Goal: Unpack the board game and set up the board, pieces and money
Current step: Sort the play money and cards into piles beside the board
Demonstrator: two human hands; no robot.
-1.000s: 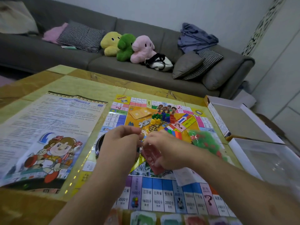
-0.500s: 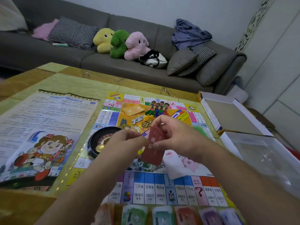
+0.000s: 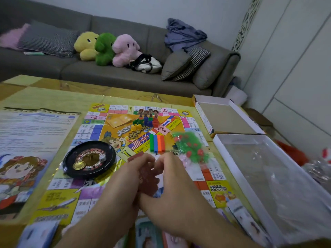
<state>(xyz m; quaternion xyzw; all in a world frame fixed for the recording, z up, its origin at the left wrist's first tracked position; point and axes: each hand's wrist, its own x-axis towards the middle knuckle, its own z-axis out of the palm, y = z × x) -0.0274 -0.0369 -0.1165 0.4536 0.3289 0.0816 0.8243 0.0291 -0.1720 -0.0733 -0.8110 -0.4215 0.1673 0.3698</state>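
The colourful game board (image 3: 93,133) lies flat on the table. Above its near half, my left hand (image 3: 132,178) and my right hand (image 3: 172,178) meet and together hold a dark red pack of cards (image 3: 148,179), fingers curled round it. A black roulette wheel (image 3: 89,161) with a white die sits left of my hands. Green, blue, orange and red bars (image 3: 157,143) lie ahead of them, and a clear bag of green and red pieces (image 3: 190,146) to the right. Small figure pawns (image 3: 148,116) stand near the board's far side.
A printed rules sheet (image 3: 34,136) lies left of the board. The open cardboard box half (image 3: 225,117) and a clear plastic tray (image 3: 279,178) sit to the right. Stacks of paper money (image 3: 148,233) line the near edge. A grey sofa (image 3: 53,67) with plush toys stands behind.
My hands with the red card pack have dropped lower and nearer to me. The view has shifted, and the coloured bars and bag of pieces now show beyond my hands.
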